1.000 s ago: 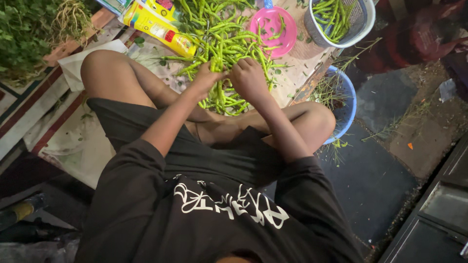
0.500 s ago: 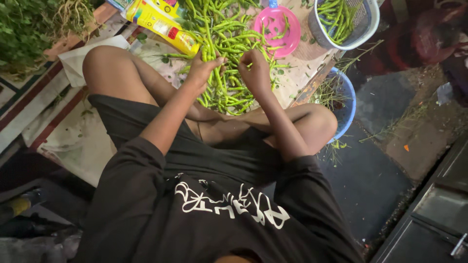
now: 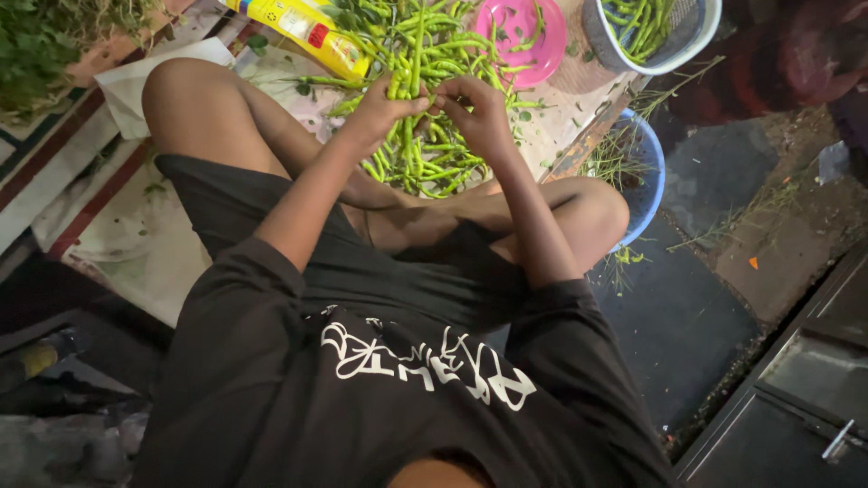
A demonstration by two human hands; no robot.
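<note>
the left hand (image 3: 384, 108) and the right hand (image 3: 475, 107) meet fingertip to fingertip just above the pile of green chillies (image 3: 425, 136), both pressed together on one long green chilli (image 3: 419, 63) that stands up from the pinch and points away from the body; whether the right fingers are on its stem end is too small to tell. the pile lies on a pale cloth (image 3: 289, 77) between the person's folded knees, and everything else sits around it: a yellow packet (image 3: 303, 32) on the far left of the pile, a pink bowl (image 3: 520, 41) with a few chillies on its far right, a white basket (image 3: 655, 32) of chillies beyond that, and a blue tub (image 3: 637, 167) of stalks just right of the pile, beside the right knee. the risk, as i judge it, is that a hard pinch snaps the chilli mid-length instead of at the stem, or that it slips free and drops back among the unsorted ones. with bare fingers, juice could also sting if the pod splits.
</note>
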